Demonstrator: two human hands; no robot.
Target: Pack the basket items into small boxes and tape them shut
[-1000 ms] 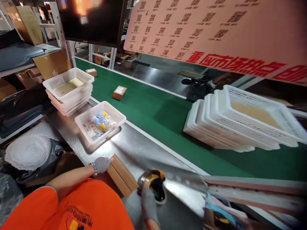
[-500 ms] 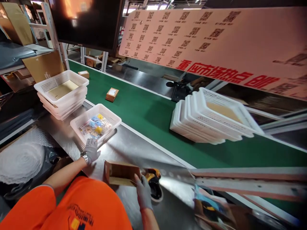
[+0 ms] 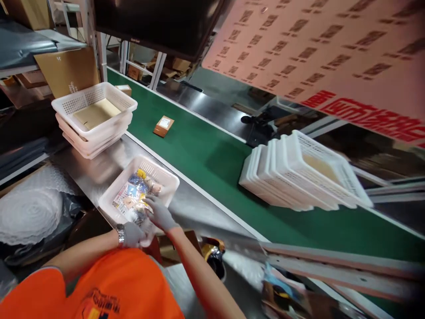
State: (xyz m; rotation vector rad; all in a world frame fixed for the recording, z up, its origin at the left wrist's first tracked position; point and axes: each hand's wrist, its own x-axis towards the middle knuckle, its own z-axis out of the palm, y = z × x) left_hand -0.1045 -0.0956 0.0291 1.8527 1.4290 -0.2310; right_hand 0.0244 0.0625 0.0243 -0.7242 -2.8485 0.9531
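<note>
Now both hands (image 3: 146, 223) inside white basket (image 3: 166, 177), touching packets (image 3: 136, 197).

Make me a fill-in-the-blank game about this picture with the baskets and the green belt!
1. Both gloved hands, left hand and right hand, reach into a white ____ full of small packets.
2. The conveyor belt is coloured ____.
3. A small cardboard box lies on the ____.
4. The person's shirt is ____.

Missing words: basket; green; belt; orange
</note>
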